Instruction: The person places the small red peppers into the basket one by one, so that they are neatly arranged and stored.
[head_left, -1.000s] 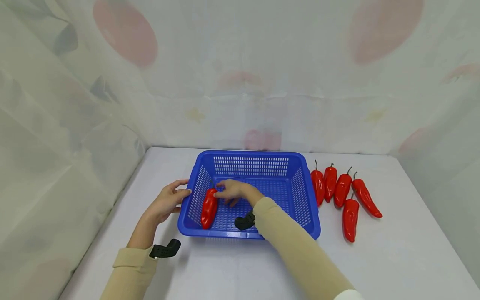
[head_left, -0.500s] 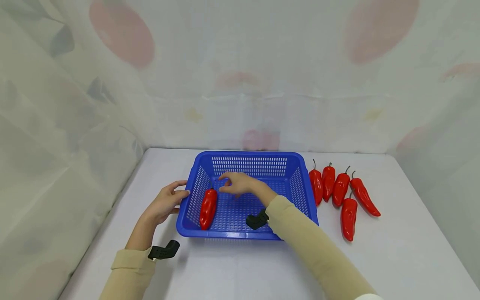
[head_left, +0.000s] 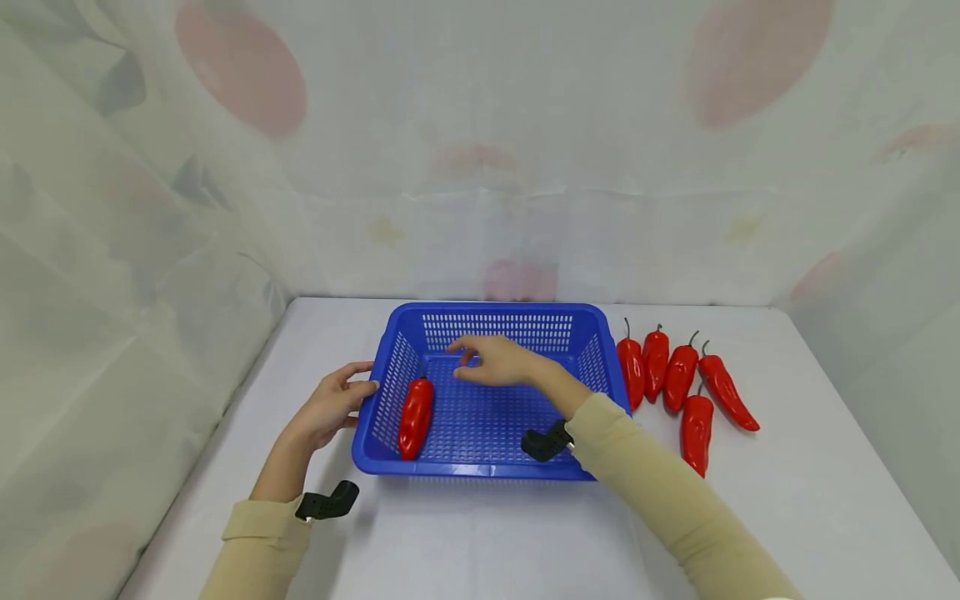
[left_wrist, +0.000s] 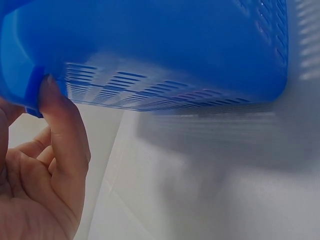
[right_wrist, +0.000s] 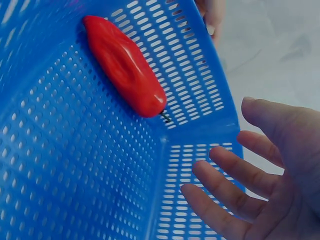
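Blue basket (head_left: 465, 470): right grip (head_left: 498, 361) over it, fingers (right_wrist: 219, 185) spread.

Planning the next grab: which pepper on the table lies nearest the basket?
The leftmost pepper on the table: it lies just beside the right rim of the basket, while the other four peppers lie farther right.

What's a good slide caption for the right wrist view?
A red pepper lies in a basket, the empty right hand nearby.

Diffuse light, soft grey shadows.
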